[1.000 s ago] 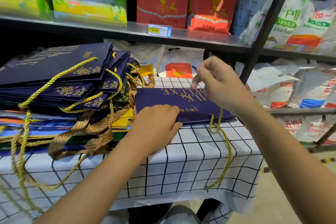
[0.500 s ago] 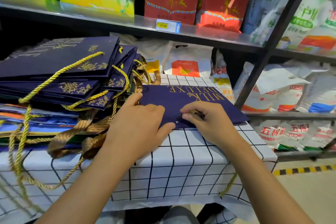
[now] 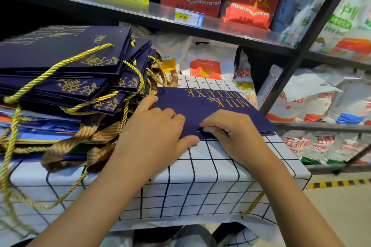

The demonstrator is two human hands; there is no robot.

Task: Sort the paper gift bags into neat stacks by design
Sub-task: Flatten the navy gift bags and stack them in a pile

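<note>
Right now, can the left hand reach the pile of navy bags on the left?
Probably yes. The left hand rests on the flat navy bag right beside the pile of navy bags, with only loose gold cords between.

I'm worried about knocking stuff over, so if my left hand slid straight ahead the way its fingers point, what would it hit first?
Probably the pile of navy gift bags: the left hand points up-left toward its gold cords, though depth is unclear.

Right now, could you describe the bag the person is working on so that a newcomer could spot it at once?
Find the grid-patterned tablecloth below the shelf. On its right part one navy bag lies flat and alone, with the left hand resting on it and the right hand pinching its near edge. Unlike the heaped pile of bags to its left, it shows gold MILK DELUXE lettering upside down.
</note>
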